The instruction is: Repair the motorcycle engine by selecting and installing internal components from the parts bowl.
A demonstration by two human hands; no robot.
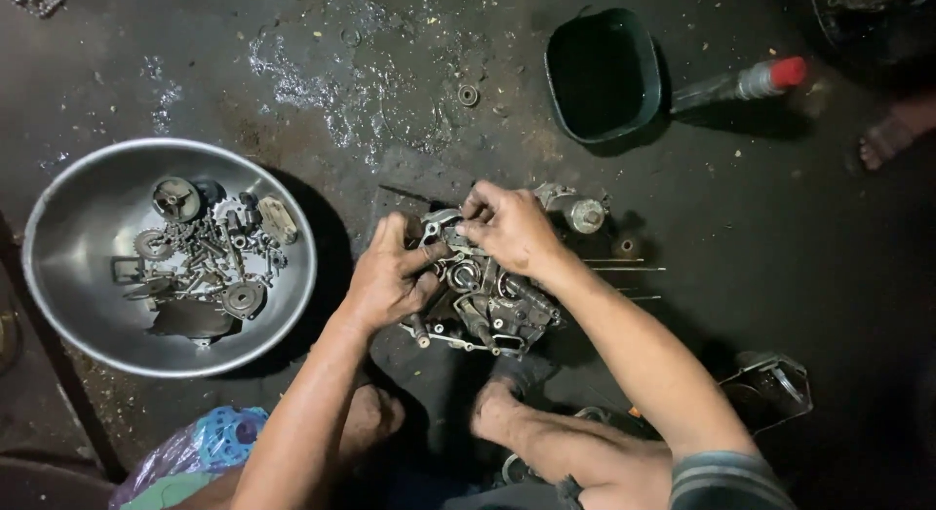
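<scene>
A greasy metal engine casing (492,305) with round bearing openings lies on the dark floor in front of me. My left hand (388,276) grips its left edge, thumb pressed against the upper rim. My right hand (509,227) is curled over the casing's top, fingertips pinching a small part at the upper left; the part itself is hidden by the fingers. Thin metal rods (624,269) lie just right of the casing.
A large steel bowl (78,208) at left holds several gears, bolts and small parts. A dark green tub (603,76) and a red-capped bottle (746,81) lie at the back. My bare feet (497,408) sit near the casing. A blue plastic bag (210,444) lies at lower left.
</scene>
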